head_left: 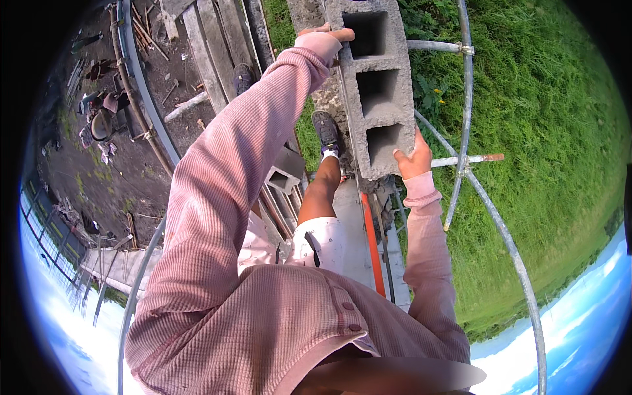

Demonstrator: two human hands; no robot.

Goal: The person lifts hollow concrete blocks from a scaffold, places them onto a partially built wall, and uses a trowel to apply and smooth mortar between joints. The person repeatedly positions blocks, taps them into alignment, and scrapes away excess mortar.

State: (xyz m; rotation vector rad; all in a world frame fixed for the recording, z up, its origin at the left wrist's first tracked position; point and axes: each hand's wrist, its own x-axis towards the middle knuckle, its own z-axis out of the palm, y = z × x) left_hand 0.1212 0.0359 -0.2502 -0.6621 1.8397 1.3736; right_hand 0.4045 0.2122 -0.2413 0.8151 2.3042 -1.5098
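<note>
A hollow block [378,64] is out ahead of the person, beside rough concrete [328,97]; I can't tell what bears its weight. The left hand [327,35] grips its left side toward the far end, the right hand [415,159] its near right corner. Another block [289,160] sits by the legs [322,191]; pipes [467,92] and grass [546,164] lie rightward.

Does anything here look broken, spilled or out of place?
Nothing looks plainly broken or spilled. The untidiest spot is the dark bare ground at the left, where thin brown wooden sticks lie scattered. The grey three-holed concrete block, gripped by the left hand and right hand, shows no obvious break.
</note>
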